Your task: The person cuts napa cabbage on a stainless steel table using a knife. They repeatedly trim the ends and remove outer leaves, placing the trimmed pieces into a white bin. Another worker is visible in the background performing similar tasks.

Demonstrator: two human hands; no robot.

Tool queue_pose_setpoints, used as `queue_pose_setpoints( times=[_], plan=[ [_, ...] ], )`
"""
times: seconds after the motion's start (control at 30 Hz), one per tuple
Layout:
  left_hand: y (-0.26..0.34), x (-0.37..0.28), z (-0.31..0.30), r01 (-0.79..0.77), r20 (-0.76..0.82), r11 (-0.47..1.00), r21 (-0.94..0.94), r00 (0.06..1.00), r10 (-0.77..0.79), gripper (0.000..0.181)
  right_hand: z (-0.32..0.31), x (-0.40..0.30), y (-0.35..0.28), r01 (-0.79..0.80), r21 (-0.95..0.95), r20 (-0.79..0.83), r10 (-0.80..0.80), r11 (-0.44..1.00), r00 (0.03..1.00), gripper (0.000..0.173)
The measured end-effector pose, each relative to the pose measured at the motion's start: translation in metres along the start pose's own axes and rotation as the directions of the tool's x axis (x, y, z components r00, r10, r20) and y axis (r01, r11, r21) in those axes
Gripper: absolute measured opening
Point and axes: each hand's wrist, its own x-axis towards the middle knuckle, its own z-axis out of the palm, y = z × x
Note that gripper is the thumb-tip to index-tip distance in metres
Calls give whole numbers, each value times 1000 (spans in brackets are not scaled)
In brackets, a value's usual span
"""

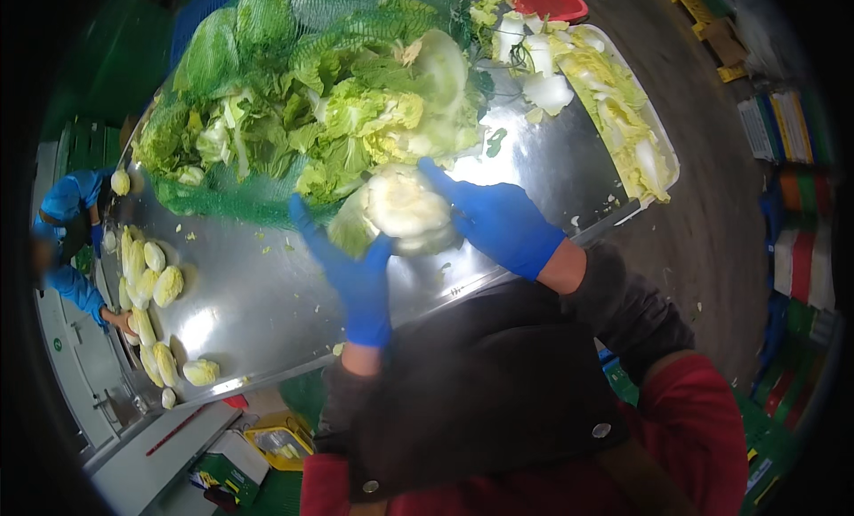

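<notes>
A Chinese cabbage head (pixel 408 206), its pale base facing up, sits at the near edge of a pile of loose leaves on a metal table (pixel 267 302). My right hand (pixel 497 216), in a blue glove, is at its right side; the fingers reach along it, and whether they grip is unclear. To the left of the head, my left hand (pixel 350 276), gloved in blue, has thumb and fingers spread with nothing held. Green netting (pixel 233 202) lies beneath and over the heaped outer leaves (pixel 267 129), with whole cabbages inside it at the back.
Trimmed small cabbages (pixel 167 286) lie at the table's left end, where a co-worker's bare hand (pixel 121 321) touches one. A white tray (pixel 670 156) of yellow leaves stands at right, near a red tray (pixel 554 2). A yellow basket (pixel 277 442) is below the table edge.
</notes>
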Motion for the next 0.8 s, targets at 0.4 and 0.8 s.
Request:
queue_pose_setpoints(
  times=[0.4, 0.8],
  plan=[
    [-17, 6, 9, 410, 225, 864, -291, 907, -355, 97, 16, 27, 26, -198, 618, -64, 300, 761, 952, 44],
    [-35, 54, -9, -168, 251, 985, 48, 956, 151, 70, 39, 18, 16, -359, 578, 151, 337, 732, 929, 58]
  ],
)
